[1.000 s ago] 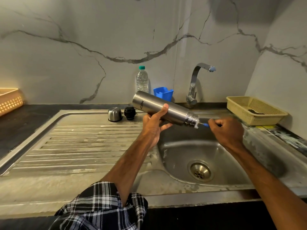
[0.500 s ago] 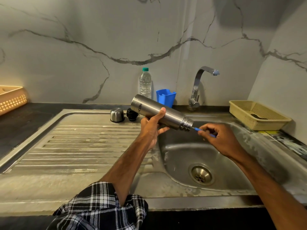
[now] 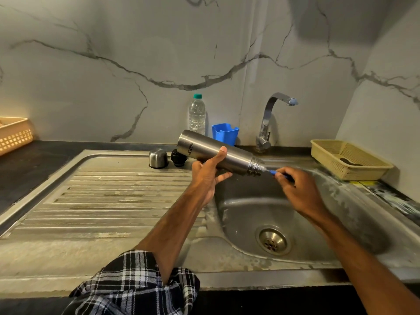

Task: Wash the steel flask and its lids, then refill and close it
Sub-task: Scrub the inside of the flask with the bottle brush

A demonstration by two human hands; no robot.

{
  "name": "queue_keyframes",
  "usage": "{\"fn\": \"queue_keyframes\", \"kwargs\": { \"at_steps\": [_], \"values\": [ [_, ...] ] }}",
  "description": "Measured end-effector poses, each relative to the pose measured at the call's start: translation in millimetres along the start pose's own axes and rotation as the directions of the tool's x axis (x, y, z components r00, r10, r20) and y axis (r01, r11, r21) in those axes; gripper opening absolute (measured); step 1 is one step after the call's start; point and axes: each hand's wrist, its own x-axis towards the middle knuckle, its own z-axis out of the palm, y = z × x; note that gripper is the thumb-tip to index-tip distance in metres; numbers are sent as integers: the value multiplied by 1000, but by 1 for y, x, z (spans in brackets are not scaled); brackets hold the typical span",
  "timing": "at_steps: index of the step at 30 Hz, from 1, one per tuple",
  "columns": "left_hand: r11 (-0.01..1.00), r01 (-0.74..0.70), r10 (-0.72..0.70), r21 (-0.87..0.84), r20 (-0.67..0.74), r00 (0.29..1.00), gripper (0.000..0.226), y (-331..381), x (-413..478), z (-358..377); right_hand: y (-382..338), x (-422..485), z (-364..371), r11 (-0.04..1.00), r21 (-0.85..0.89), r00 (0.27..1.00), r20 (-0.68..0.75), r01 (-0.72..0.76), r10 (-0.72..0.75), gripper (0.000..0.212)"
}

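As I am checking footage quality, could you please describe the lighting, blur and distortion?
Head view: dim, warm light; a shadow darkens the upper-right wall; wide-angle distortion bows the sink rim; the steel flask carries soft highlights, its lettering sharp; the right hand on the blue brush handle looks slightly soft.

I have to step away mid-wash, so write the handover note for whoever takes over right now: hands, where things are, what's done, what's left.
Left hand grips the steel flask round its middle. The flask is nearly level, with its open mouth pointing right over the sink.
Right hand pinches the blue brush handle, with its thin end at the flask's mouth.
Steel lid and black lid stand side by side on the drainboard, behind the flask.
Done: both lids are off and the inside is being scrubbed.
Left: rinse the flask, wash both lids, refill, close. No water shows at the tap.
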Motion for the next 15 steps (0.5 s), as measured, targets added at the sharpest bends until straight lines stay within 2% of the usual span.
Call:
{"fn": "queue_keyframes", "kwargs": {
  "at_steps": [3, 8, 12, 15],
  "values": [
    [999, -5, 6, -32, 2, 1000, 37, 3, 2, -3, 5, 0, -15, 994, 88, 993, -90, -70, 78, 9],
    [999, 35, -37, 35, 76, 996, 41, -11, -4, 4, -6, -5, 1, 999, 48, 999, -40, -12, 14, 9],
    [1000, -22, 23, -16, 39, 999, 43, -3, 4, -2, 9, -1, -17, 991, 109, 991, -105, -76, 87, 9],
    [1000, 16, -16, -4, 43, 999, 42, -8, 1, -2, 1, -2, -7, 995, 79, 996, -50, -65, 69, 10]
  ]
}}
